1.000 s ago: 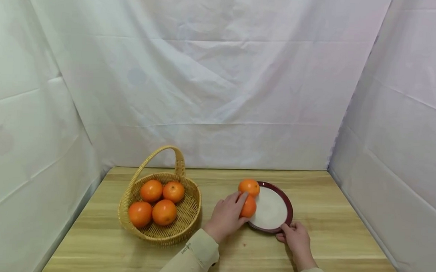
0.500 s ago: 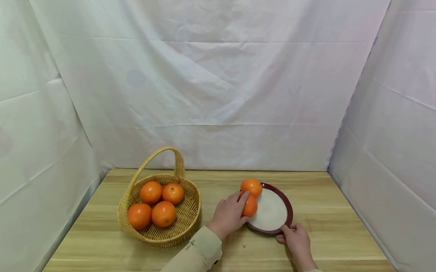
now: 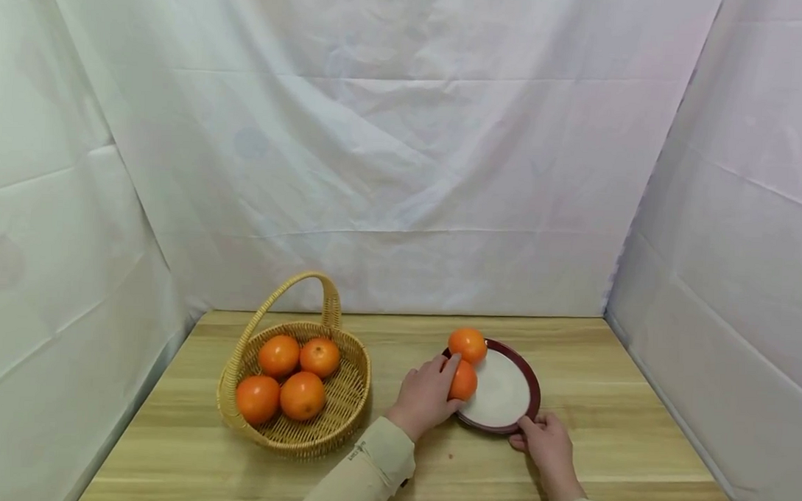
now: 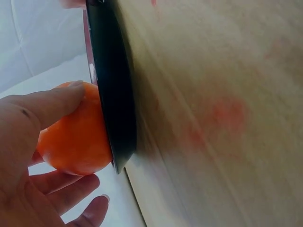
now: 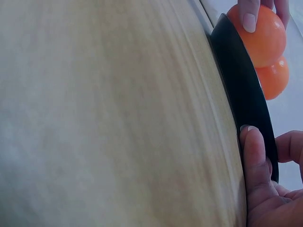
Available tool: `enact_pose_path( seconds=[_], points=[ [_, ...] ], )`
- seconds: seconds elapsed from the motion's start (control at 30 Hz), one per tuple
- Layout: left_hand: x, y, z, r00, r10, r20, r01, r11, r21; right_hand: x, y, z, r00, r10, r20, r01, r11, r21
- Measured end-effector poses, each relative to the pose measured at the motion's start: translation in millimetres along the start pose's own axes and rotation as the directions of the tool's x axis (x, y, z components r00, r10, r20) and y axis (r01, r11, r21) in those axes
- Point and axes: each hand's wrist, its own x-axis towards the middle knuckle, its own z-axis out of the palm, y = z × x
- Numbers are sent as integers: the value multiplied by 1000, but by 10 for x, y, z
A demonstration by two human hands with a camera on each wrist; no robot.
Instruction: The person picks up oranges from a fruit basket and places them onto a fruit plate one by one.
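Observation:
My left hand [image 3: 425, 395] holds an orange [image 3: 463, 380] at the left side of a round plate [image 3: 501, 390] with a white middle and dark red rim. In the left wrist view, the thumb lies on one side of that orange [image 4: 78, 137] and fingers curl under the other. Just behind it, a second orange [image 3: 468, 345] sits at the plate's far left edge, appearing to touch the first. My right hand [image 3: 549, 447] pinches the plate's near right rim. The right wrist view shows its thumb and fingers on either side of the dark plate edge [image 5: 248, 90].
A wicker basket [image 3: 360, 374] with a tall arched handle stands on the left of the wooden table [image 3: 492, 482], holding several oranges [image 3: 303, 396]. White cloth [image 3: 404, 169] hangs behind the table and along both sides.
My left hand has shifted slightly right with its orange. The orange behind it has also moved a little right, farther onto the plate. The right hand stays on the rim.

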Motion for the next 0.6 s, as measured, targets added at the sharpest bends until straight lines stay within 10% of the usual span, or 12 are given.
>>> enact_pose_path(
  seconds=[0.6],
  points=[
    [-47, 31, 2, 999, -35, -29, 34, 999, -25, 8, 4, -2, 1000, 10, 3, -10, 1000, -3]
  ],
)
